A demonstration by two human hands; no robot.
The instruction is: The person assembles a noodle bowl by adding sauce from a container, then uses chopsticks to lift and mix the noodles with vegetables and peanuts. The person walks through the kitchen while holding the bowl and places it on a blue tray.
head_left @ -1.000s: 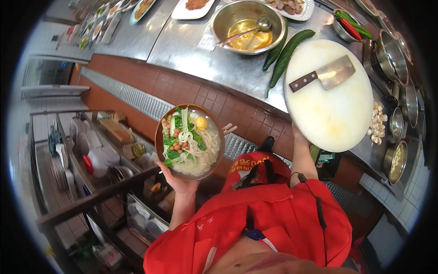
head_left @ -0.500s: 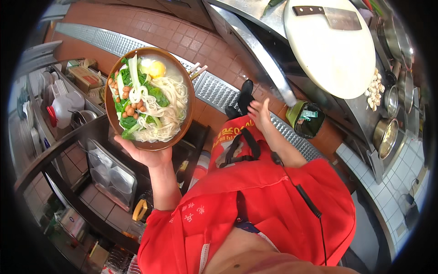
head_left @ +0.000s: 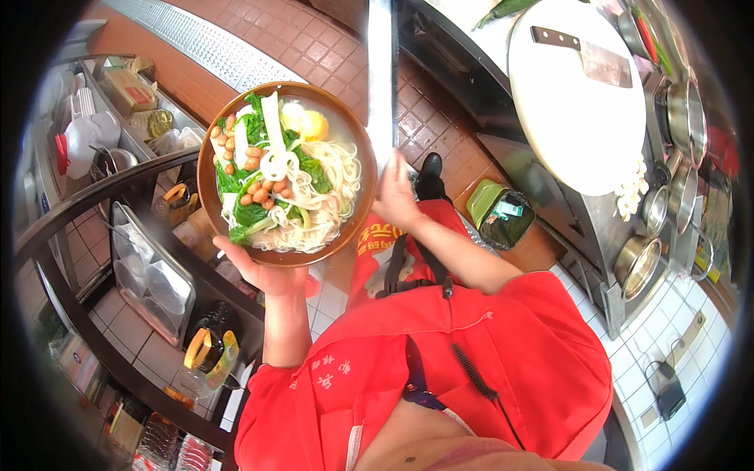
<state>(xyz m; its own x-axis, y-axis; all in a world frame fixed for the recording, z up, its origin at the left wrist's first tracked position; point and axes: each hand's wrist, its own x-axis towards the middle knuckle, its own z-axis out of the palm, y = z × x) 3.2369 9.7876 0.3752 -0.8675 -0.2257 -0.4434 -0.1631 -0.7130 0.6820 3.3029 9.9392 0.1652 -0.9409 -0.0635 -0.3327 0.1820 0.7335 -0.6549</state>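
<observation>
A brown bowl [head_left: 206,169] of noodle soup is raised in front of me, tilted so its contents show. In it lie pale noodles [head_left: 338,184], leafy greens [head_left: 254,125], brown peanuts [head_left: 255,192] and an egg with a yellow yolk [head_left: 312,124]. My left hand [head_left: 263,267] supports the bowl's lower left side, its thumb by the rim and the other fingers hidden underneath. Against the right rim is my right hand [head_left: 397,196], closed on the bowl's side; part of its grip is hidden. No chopsticks show now.
At right, a round white cutting board [head_left: 577,118] carries a cleaver [head_left: 605,63]; garlic cloves [head_left: 631,191] lie beside it. Metal pots [head_left: 638,267] line the counter. A green bin [head_left: 503,212] stands on the floor. Left are a dark curved rail [head_left: 59,212] and sauce bottles [head_left: 210,357].
My right hand has moved left from beside the bowl to its right rim. The bowl has shifted right in view, and the surroundings have turned. The chopsticks seen by the rim earlier no longer show.
</observation>
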